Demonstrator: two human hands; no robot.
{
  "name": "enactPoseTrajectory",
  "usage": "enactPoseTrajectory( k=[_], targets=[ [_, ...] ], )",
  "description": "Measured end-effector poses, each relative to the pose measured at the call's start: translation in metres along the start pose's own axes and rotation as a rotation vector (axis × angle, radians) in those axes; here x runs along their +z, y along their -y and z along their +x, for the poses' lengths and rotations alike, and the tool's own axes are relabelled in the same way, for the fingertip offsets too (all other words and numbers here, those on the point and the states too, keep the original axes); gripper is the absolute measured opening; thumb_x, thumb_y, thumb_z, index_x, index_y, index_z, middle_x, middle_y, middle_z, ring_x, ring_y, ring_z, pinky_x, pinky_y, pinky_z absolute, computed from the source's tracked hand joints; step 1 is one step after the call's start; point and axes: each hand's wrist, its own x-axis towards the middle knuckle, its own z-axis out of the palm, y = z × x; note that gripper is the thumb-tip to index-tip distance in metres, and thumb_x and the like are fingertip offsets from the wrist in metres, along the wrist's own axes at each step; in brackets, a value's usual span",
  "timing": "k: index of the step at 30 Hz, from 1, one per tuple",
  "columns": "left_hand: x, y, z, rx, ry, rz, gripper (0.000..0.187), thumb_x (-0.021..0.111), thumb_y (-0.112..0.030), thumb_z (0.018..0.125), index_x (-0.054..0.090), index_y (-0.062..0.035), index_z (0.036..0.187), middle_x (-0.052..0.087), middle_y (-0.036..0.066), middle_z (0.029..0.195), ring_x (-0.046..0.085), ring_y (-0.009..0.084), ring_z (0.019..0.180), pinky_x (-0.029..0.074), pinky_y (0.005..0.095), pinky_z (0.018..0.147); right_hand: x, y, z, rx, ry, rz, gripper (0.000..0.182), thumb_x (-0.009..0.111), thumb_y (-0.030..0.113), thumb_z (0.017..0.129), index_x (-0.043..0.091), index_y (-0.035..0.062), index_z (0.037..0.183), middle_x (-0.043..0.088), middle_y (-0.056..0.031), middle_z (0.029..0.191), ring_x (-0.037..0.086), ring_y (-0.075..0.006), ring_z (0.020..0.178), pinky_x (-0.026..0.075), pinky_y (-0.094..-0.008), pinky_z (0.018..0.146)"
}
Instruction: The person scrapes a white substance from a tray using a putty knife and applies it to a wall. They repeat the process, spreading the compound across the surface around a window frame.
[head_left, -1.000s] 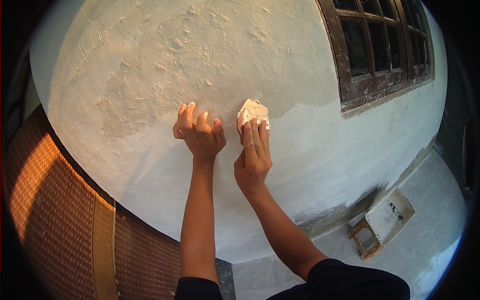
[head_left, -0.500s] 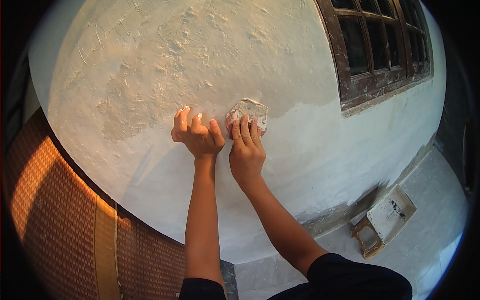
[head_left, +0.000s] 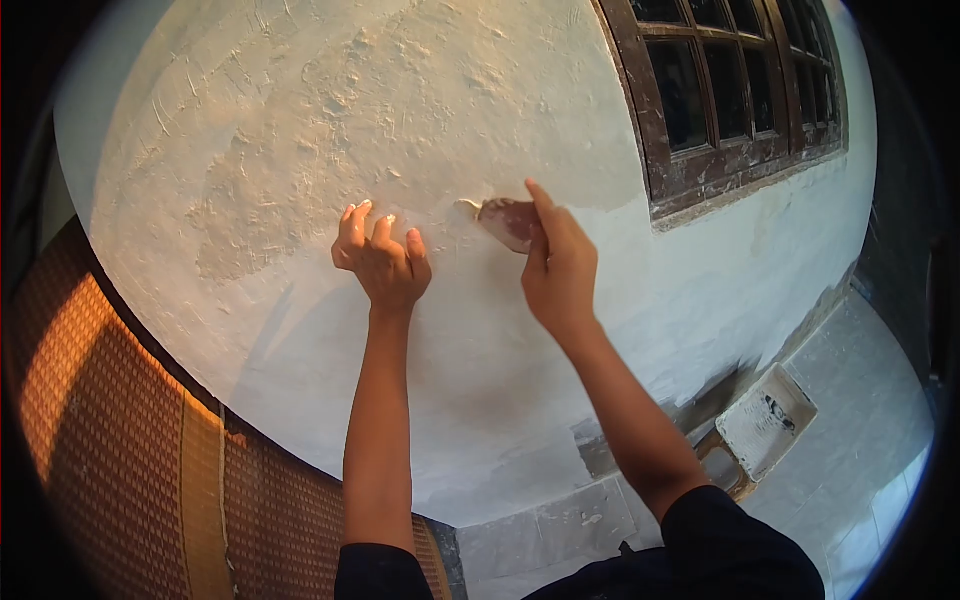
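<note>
My right hand [head_left: 562,262] grips a flat reddish scraper [head_left: 508,222], its index finger stretched along the back. White putty [head_left: 467,209] clings to the scraper's far left tip, close to the wall. To the left, my left hand [head_left: 382,257] is raised before the wall with fingers apart and half bent, holding nothing. White smears show on its fingertips. The plastered wall [head_left: 480,330] is smooth and pale below the hands. Above them lies a rough, ridged patch of plaster [head_left: 400,100].
A brown wooden window [head_left: 720,90] with dark panes is set into the wall at upper right. On the grey floor [head_left: 850,400] at lower right, a white tray [head_left: 768,425] with dark marks rests on a small stool [head_left: 722,465]. A woven brown screen [head_left: 110,450] stands at lower left.
My right hand has moved right and drawn the scraper back, turning it so it shows more edge-on. My left hand keeps its pose. The whole view has shifted slightly.
</note>
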Motion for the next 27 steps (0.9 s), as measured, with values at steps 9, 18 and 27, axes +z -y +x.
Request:
enactPoseTrajectory(
  k=[9, 18, 27],
  targets=[
    [0.013, -0.02, 0.007, 0.039, -0.001, -0.06, 0.033, 0.044, -0.031, 0.099, 0.041, -0.0069, 0.121, 0.047, 0.02, 0.131, 0.043, 0.0403, 0.127, 0.026, 0.0491, 0.1, 0.008, -0.021, 0.066, -0.121, 0.41, 0.117, 0.054, 0.051, -0.012, 0.082, 0.059, 0.0064, 0.132, 0.064, -0.0155, 0.09, 0.065, -0.0305, 0.077, 0.052, -0.0369, 0.071],
    [0.014, -0.022, 0.005, 0.017, -0.006, -0.055, 0.03, 0.045, -0.03, 0.098, 0.043, -0.0066, 0.118, 0.05, 0.019, 0.127, 0.044, 0.0376, 0.123, 0.027, 0.0476, 0.099, 0.007, -0.03, 0.066, -0.199, 0.229, 0.138, 0.053, 0.051, -0.016, 0.076, 0.063, 0.0037, 0.124, 0.063, -0.0143, 0.083, 0.065, -0.0277, 0.072, 0.052, -0.0342, 0.067],
    [0.015, -0.024, 0.004, -0.003, -0.012, -0.037, 0.03, 0.046, -0.029, 0.097, 0.045, -0.0065, 0.117, 0.05, 0.017, 0.126, 0.044, 0.0345, 0.12, 0.028, 0.0473, 0.099, 0.003, -0.041, 0.066, -0.09, 0.148, 0.134, 0.054, 0.05, -0.017, 0.076, 0.063, 0.003, 0.124, 0.063, -0.0147, 0.084, 0.067, -0.0241, 0.072, 0.053, -0.0319, 0.067]
  ],
)
